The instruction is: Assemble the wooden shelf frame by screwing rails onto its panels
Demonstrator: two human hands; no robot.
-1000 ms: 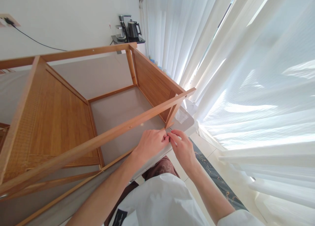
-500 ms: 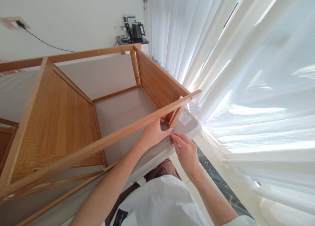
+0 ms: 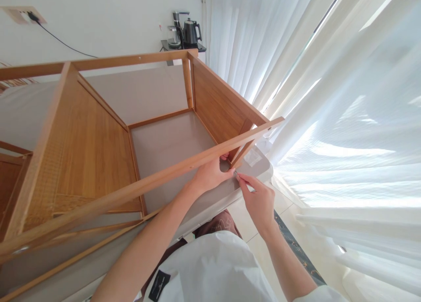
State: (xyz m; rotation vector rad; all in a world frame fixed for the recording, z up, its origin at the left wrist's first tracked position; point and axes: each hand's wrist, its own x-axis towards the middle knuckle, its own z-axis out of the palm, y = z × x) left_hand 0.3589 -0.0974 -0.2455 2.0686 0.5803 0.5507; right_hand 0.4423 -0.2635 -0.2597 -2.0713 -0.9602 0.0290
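Note:
A wooden shelf frame [image 3: 174, 176] with panelled sides lies on its side over a grey padded surface. My left hand [image 3: 212, 174] reaches under the front rail and grips the frame's lower right corner, fingers behind the wood, thumb stretched toward the joint. Close to that thumb, my right hand [image 3: 258, 197] is closed in a pinch on a small thin metal piece [image 3: 235, 174]. Its tip sits at the corner post [image 3: 242, 154]; fingers hide most of it, so its exact kind is unclear. The right end panel [image 3: 220, 100] stands just behind both hands.
White curtains [image 3: 345, 131] hang along the right side. A black kettle [image 3: 190, 32] and a glass coffee maker [image 3: 173, 37] stand on a small cabinet at the back. A clear plastic bag [image 3: 252, 158] lies beyond the corner. A plugged-in cord [image 3: 62, 44] runs along the wall.
The view has shifted slightly, so the frame sits farther right. My right hand has turned, and its fingertips still pinch the metal piece at the corner. My left hand keeps its grip.

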